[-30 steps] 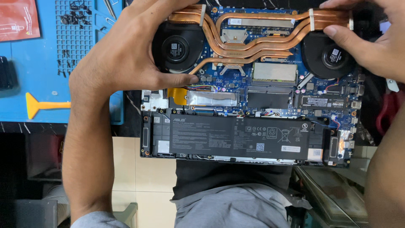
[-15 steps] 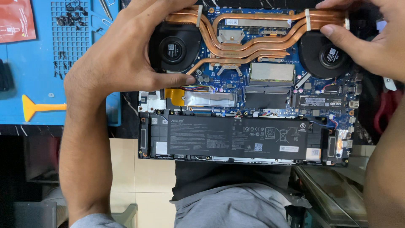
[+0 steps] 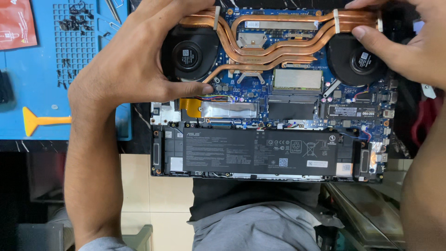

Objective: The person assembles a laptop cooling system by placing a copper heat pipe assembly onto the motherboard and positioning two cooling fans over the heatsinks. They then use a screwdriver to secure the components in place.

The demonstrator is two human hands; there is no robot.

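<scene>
Copper heat pipes (image 3: pixel 274 49) with two black fans span between both hands. Left hand (image 3: pixel 134 60) cups the left fan (image 3: pixel 188 53), thumb pressed below it; right hand (image 3: pixel 409 42) pinches the right fan (image 3: pixel 355 60). Black battery (image 3: pixel 260 151) lies below them.

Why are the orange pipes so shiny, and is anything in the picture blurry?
Head view: light from above glints off the copper pipes, so they gleam; the battery and both fans look sharp; the left hand and right hand are sharp too; the floor and lap below the laptop sit darker and softer.
</scene>
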